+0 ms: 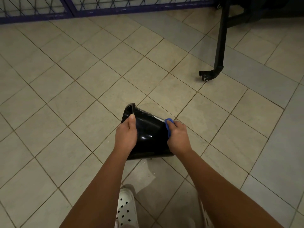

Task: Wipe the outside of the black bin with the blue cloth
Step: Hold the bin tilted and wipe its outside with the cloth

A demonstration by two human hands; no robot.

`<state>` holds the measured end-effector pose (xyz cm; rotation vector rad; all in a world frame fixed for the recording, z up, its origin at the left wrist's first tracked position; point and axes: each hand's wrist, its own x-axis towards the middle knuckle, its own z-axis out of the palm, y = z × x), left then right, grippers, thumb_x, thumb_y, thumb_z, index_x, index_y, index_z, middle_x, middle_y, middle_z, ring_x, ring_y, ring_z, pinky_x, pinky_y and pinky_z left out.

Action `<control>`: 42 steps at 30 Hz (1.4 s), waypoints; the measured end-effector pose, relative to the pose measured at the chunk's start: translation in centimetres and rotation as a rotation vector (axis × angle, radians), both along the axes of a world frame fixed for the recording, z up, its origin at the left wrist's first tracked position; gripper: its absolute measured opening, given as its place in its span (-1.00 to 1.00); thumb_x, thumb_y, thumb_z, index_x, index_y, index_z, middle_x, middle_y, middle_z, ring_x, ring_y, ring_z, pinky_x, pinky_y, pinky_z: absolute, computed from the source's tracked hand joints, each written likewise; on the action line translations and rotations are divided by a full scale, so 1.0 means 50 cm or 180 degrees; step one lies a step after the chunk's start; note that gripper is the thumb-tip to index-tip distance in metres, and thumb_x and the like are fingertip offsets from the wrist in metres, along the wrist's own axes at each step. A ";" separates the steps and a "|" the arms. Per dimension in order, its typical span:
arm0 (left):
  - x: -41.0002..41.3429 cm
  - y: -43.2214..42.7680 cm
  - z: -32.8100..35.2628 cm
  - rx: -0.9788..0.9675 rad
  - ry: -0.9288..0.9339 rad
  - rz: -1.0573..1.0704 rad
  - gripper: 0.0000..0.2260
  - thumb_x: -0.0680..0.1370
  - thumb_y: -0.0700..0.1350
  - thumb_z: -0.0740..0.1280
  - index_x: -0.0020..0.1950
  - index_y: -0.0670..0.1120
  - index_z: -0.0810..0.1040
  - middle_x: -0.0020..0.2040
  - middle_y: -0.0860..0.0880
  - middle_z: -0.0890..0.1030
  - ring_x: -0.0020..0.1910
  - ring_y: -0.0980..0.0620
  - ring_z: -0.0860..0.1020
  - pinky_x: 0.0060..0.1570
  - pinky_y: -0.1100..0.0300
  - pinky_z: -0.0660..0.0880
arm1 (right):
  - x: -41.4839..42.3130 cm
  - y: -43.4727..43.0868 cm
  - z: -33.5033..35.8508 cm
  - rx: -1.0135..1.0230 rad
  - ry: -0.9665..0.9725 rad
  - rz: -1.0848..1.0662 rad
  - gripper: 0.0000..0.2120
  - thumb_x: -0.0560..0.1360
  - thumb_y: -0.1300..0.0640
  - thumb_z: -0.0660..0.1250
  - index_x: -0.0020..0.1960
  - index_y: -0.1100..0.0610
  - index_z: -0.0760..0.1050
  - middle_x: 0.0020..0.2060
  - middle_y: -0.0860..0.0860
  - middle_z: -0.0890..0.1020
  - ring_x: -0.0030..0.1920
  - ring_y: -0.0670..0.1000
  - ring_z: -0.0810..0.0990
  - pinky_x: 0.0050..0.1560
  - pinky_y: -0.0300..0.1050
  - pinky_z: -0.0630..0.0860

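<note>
A glossy black bin (pixel 148 134) is tipped on its side above the tiled floor, its open mouth facing up and to the left. My left hand (pixel 126 134) grips the bin's left side, thumb near the rim. My right hand (pixel 178 137) is closed on a small blue cloth (pixel 168 125) and presses it against the bin's right side wall. Most of the cloth is hidden in my palm. Pale streaks show on the bin's upper wall.
A black metal leg with a castor wheel (pixel 211 74) stands to the upper right. A blue wire fence (pixel 69 12) runs along the far edge. My white perforated clog (pixel 125 209) is on the beige floor tiles below the bin.
</note>
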<state>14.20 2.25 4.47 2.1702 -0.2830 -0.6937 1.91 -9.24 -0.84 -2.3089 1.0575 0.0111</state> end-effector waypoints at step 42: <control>-0.001 0.000 -0.007 0.0049 -0.0062 -0.0090 -0.55 0.66 0.16 -0.02 -0.02 -0.10 0.53 -0.09 -0.13 0.57 -0.25 0.20 0.43 -0.21 0.33 0.35 | 0.001 0.007 0.028 0.0285 0.0615 -0.0594 -0.48 0.47 0.30 0.21 0.41 0.15 0.23 0.26 0.14 0.36 0.25 0.13 0.26 0.25 -0.10 0.32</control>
